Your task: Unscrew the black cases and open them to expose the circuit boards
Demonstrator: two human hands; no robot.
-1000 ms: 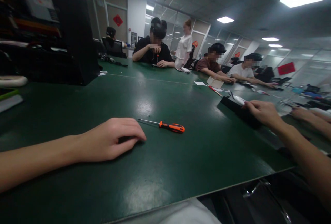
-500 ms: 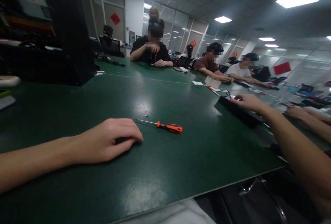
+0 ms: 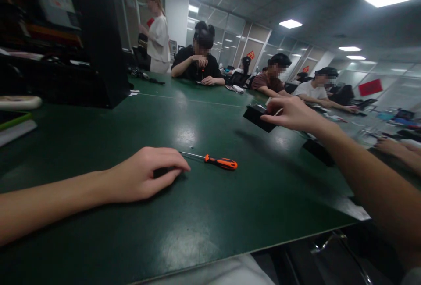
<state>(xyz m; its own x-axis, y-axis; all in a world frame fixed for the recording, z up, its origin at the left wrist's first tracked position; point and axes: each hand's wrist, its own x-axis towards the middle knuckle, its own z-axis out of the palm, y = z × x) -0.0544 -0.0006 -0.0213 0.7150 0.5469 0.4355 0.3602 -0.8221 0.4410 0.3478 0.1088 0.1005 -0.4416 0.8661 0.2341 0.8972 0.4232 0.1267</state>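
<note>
My left hand [image 3: 161, 173] rests on the green table, fingers loosely bent and the thumb apart, holding nothing. Just beyond its fingertips lies a screwdriver [image 3: 221, 162] with an orange and black handle, its shaft pointing towards the hand. Over at the right, my right hand [image 3: 291, 112] grips a black box-like piece [image 3: 258, 119] by its right end. That piece hangs above the tabletop with a shadow below it; its exact kind cannot be made out. A second dark flat piece [image 3: 317, 151] lies under my right forearm.
A tall black case [image 3: 107, 44] stands at the left, with a green-edged stack [image 3: 18, 125] before it. Across the table a person in black [image 3: 187, 63] holds a screwdriver. More people sit at the right, and a person in white [image 3: 158, 35] stands behind.
My right hand has lifted the black piece and moved it left, over the table. My left hand and the screwdriver keep their places. The standing person has moved left.
</note>
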